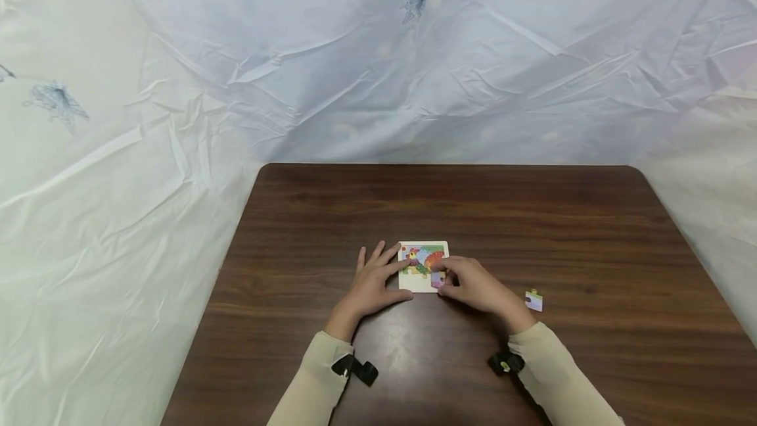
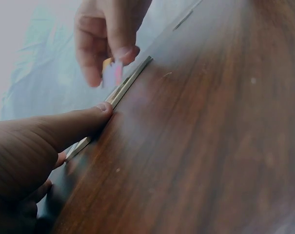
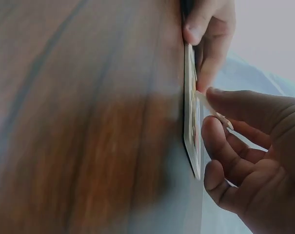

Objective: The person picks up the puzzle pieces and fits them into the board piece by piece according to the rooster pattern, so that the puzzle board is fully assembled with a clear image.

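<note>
A small jigsaw puzzle board [image 1: 417,286] with a pale frame and a colourful bird picture lies flat on the table. My left hand [image 1: 371,286] rests at its left side, fingers spread; the index finger reaches over the picture and the thumb touches the near edge. From the right, my right hand [image 1: 478,286] pinches a purple and pink puzzle piece [image 1: 437,279] over the board's lower right corner. In the right wrist view this piece [image 3: 223,120] is tilted between thumb and fingers, one end close to the board's face [image 3: 193,122].
One loose pale puzzle piece [image 1: 534,301] with a green edge lies on the brown wooden table [image 1: 331,202], right of the right wrist. Pale printed sheeting [image 1: 378,84] hangs behind and beside the table. Each wrist wears a black camera strap.
</note>
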{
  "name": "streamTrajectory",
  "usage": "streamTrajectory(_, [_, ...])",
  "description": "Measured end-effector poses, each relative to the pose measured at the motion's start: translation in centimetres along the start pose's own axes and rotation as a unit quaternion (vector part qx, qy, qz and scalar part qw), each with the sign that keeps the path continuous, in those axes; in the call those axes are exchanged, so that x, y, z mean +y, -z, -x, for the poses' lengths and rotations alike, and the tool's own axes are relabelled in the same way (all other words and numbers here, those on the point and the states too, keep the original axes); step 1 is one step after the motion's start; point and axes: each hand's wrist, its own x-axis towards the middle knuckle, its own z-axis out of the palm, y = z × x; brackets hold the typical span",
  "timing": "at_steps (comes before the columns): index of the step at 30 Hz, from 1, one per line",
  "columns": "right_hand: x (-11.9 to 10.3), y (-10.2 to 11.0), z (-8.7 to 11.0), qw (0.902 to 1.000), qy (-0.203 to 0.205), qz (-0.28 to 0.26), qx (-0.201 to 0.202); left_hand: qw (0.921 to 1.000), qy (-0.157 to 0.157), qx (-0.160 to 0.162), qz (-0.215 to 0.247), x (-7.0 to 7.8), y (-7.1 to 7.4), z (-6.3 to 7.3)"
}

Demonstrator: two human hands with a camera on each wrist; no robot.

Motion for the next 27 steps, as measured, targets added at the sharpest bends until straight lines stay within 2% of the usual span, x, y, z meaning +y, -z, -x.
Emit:
streamTrajectory(2, [-0.1,-0.4,-0.5,0.9997,0.022,0.012,0.005,1.0,0.0,0.0,0.0,0.0,0.0,0.0])
streamTrajectory(7, [-0.5,-1.3,-1.5,0.9984,0.046,0.033,0.005,1.0,0.001,-0.005,-0.004,0.0,0.2,-0.1])
streamTrajectory(17, [-1.6,-2.4,-2.3,0.9988,0.004,0.042,-0.027,0.9999,0.0,-0.008,-0.006,-0.1,0.1,-0.1])
streamTrajectory(25, [-1.8,-2.7,-2.7,0.9965,0.023,0.071,-0.038,0.9998,-0.002,-0.004,-0.018,-0.1,0.1,-0.2])
streamTrajectory(27, [-1.8,-2.6,-2.8,0.9968,0.025,0.063,-0.043,0.9999,-0.003,-0.002,-0.017,-0.1,0.1,-0.2])
